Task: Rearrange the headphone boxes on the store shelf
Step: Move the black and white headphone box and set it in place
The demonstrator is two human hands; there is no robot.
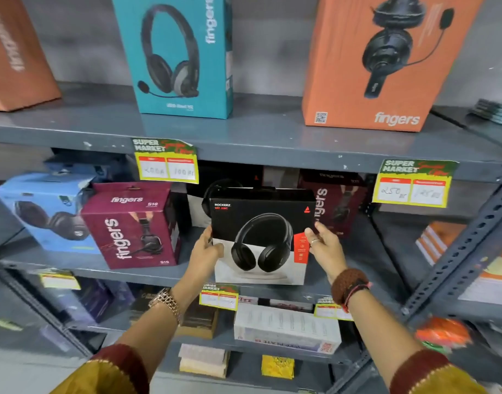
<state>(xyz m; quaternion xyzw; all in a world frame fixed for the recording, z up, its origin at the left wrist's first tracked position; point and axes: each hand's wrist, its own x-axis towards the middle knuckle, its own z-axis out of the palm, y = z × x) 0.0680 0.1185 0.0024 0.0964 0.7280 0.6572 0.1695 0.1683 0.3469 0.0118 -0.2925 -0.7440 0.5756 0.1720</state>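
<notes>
On the middle shelf (pixel 158 275), both hands clasp the black box (pixel 261 237): left hand (pixel 207 245) at its 9 o'clock edge, right hand (pixel 325 245) at 3 o'clock. Maroon box (pixel 130 226) stands at 9 o'clock, angled; placing this one looks unfinished.

- Left sleeve (pixel 110 371): mustard yellow, with a broad maroon cuff edged in pale stitching.
- Right sleeve (pixel 431 373): same mustard cloth, same maroon cuff and pale stitched line.
- Watch (pixel 166 302) on left wrist: rose-gold metal, chunky linked band.
- Bracelet (pixel 349 285) on right wrist: thick brown beaded wrap, plus red and dark threads.
- Ring (pixel 315 241) on a right finger: thin, silver.
</notes>
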